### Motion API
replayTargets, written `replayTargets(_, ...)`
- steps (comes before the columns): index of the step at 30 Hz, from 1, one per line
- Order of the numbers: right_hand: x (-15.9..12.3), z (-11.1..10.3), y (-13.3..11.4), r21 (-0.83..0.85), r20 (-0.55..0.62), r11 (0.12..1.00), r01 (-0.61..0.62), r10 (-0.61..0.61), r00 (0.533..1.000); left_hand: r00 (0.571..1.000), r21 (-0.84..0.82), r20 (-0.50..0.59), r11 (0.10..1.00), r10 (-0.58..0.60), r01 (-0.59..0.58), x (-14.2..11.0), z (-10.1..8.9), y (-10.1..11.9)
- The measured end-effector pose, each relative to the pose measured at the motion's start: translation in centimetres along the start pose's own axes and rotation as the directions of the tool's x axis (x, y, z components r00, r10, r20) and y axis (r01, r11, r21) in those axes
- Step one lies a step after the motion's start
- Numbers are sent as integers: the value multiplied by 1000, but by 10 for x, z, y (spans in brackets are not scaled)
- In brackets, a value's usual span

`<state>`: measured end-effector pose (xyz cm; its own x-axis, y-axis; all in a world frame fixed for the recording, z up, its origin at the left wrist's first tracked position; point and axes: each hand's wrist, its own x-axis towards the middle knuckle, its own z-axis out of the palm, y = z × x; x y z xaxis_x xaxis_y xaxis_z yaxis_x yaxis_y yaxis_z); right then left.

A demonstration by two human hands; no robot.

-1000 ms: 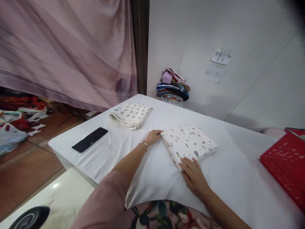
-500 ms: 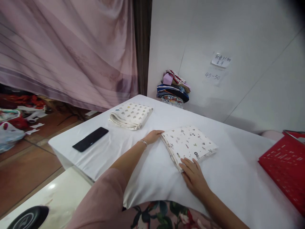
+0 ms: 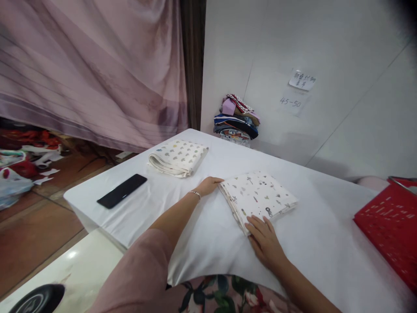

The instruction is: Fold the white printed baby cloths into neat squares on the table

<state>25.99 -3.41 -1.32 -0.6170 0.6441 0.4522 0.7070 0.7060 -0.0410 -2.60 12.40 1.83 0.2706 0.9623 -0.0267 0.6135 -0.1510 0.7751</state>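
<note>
A folded white cloth (image 3: 257, 193) printed with small plants and figures lies flat on the white-covered table, its layered edges facing me. At its left corner my left hand (image 3: 208, 186) is closed, the fingertips pinching the fabric. My right hand (image 3: 265, 241) is at the near corner, fingers on top of the cloth and thumb by the edge, gripping it lightly. Farther left lies a second folded cloth (image 3: 180, 157), cream with grey heart-like spots, its rounded fold towards the left. Neither hand touches that one.
A black phone (image 3: 122, 191) lies near the table's left edge. On the right stands a red perforated basket (image 3: 387, 221). Folded clothes (image 3: 236, 119) are stacked by the wall behind the table (image 3: 325, 243). A pink curtain (image 3: 97, 65) hangs at left. A black round object (image 3: 37, 300) is at lower left.
Both hands and the folded cloth keep their places. Only the camera view has shifted very slightly.
</note>
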Motion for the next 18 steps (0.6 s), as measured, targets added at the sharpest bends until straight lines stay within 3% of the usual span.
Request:
replayTargets(10, -1, 2, 1, 0, 0, 1000, 7, -7, 1000, 993, 67, 111, 997, -33, 26, 4, -17, 11)
replayTargets(18, -1, 2, 1, 14, -16, 1000, -3, 3, 1000, 994, 149, 109, 989, -26, 9, 5, -16, 11)
